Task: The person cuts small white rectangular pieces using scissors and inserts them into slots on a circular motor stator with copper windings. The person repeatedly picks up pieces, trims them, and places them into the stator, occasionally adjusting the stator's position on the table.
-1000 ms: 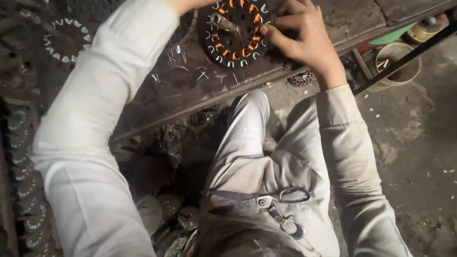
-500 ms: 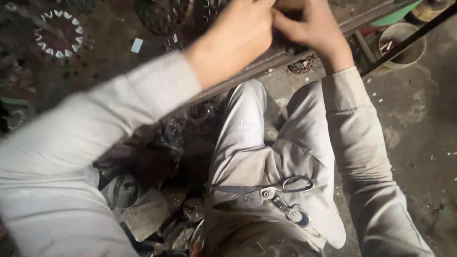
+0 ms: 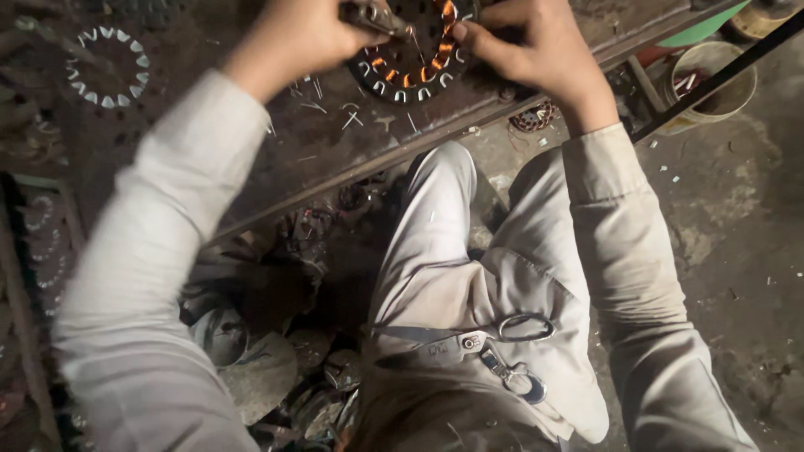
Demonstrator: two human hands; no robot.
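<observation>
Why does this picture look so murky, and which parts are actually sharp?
Head view: dim light, with deep shadow under the workbench; the left sleeve close to the lens is soft and smeared; the left hand is slightly blurred; the scissors on the lap and the wound stator ring show most clearly.

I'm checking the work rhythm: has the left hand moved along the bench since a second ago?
Yes. The left hand was off past the top edge left of the round stator on the bench; now it grips a tool over the stator's left rim.
</observation>
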